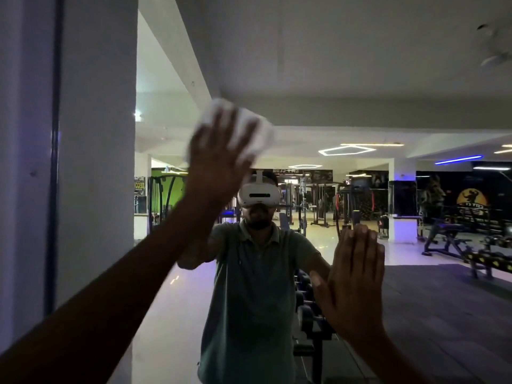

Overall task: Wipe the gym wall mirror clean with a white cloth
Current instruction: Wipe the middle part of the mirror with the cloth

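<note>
The wall mirror (360, 79) fills most of the view and reflects the gym and a person in a grey polo shirt wearing a headset. My left hand (219, 159) is raised at upper centre with its fingers spread flat, pressing a white cloth (249, 126) against the glass. The cloth is bunched and blurred, showing above and to the right of the fingers. My right hand (354, 278) is lower right, its fingers straight and together, palm flat on the mirror.
The mirror's dark frame edge (55, 162) runs down the left side beside a pale wall (25, 134). Reflected in the glass are a dumbbell rack (307, 309), benches (448, 239) and machines.
</note>
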